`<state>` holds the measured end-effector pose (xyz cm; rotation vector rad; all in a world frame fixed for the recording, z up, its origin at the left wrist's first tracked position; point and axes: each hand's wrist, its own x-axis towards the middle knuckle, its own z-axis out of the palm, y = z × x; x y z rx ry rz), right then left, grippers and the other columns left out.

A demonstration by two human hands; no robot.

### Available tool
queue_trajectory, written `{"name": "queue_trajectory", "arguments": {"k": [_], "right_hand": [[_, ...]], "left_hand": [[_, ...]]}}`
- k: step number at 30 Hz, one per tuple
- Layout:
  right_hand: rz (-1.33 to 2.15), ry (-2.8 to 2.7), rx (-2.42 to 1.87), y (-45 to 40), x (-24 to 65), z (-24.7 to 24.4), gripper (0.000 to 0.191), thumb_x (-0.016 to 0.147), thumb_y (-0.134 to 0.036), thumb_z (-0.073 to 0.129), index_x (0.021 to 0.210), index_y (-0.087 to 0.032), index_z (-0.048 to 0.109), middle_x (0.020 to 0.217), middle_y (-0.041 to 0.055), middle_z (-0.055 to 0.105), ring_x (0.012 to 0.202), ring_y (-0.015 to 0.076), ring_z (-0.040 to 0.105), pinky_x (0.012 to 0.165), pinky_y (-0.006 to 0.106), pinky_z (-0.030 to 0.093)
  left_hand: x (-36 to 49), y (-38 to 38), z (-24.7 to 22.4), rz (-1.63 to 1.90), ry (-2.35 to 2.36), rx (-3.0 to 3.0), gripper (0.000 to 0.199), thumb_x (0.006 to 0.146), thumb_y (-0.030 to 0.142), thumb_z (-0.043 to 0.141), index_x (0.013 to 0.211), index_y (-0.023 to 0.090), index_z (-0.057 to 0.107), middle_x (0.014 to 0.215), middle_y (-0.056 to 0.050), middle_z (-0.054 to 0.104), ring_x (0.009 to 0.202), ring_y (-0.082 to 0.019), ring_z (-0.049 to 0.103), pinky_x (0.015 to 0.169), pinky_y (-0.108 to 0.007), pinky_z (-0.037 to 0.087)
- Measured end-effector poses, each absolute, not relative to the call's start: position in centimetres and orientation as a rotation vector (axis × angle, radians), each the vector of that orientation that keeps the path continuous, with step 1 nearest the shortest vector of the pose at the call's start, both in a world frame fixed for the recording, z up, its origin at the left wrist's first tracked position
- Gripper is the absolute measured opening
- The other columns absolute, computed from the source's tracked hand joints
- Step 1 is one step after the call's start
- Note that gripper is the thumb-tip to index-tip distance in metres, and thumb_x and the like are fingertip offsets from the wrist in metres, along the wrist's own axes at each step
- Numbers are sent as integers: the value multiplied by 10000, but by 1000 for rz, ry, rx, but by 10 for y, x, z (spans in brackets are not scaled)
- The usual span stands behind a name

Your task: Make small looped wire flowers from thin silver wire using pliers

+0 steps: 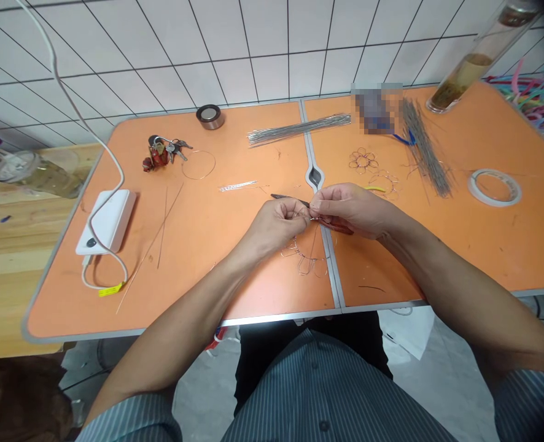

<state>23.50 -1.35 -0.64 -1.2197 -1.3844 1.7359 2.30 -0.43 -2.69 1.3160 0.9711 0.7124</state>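
Both my hands meet over the middle of the orange table [272, 294], near the metal seam. My left hand [279, 222] is closed in a pinch on a thin wire flower shape [306, 261], whose looped petals hang below the fingers. My right hand [352, 209] pinches the same wire just to the right, fingertips almost touching the left ones. A dark-tipped tool with red handles [339, 228] lies beneath my hands, partly hidden by them. Behind my right hand lie a finished-looking wire flower [363, 161] and a second wire shape with a yellow piece [377, 189].
Wire bundles [299, 127] [426, 147] lie at the back. Around them are a tape roll [210, 116], a white ring roll [495, 187], keys [173, 149], a white power block [106, 222] with a cable, and a glass bottle [460, 80] at the back right.
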Motion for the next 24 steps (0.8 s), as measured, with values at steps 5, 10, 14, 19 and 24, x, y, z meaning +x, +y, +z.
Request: {"name": "queue_trajectory", "arguments": {"k": [5,10,14,19,24], "right_hand": [[1493,-1477,-1283,-19,237,2,346,1007,-541,764,874,-236,672,694,-11,612,511,110,455,428,268,294],[1347,-1462,-1441,-23,230,12,259,982,-380,779,815,-222,660,759,33,717,534,129,559,437,273,336],[1382,-1459,-1390,-24,227,6,232,974,-341,768,816,-218,653,615,-13,622,471,105,486,432,257,295],[1372,-1495,-1355,-24,227,3,277,976,-336,751,768,-216,612,538,-44,538,440,83,417,438,251,251],[1416,-1531,-1359,-25,227,8,271,964,-346,751,768,-222,610,528,-41,527,450,96,420,446,260,237]], "left_hand": [[22,1,-20,799,954,1166,76,710,169,774,730,179,702,660,11,629,548,-78,476,548,-245,355],[19,5,-18,833,965,1080,129,721,214,812,731,177,690,638,9,644,519,-78,502,519,-231,391],[19,4,-23,855,947,1108,141,748,240,832,776,173,710,651,6,665,530,-87,526,535,-233,432],[20,3,-25,881,951,1188,138,779,256,837,862,182,755,704,9,687,571,-97,556,577,-244,456],[16,4,-20,886,958,1273,236,892,418,818,895,184,784,830,-28,747,692,-119,618,679,-260,497]]}}
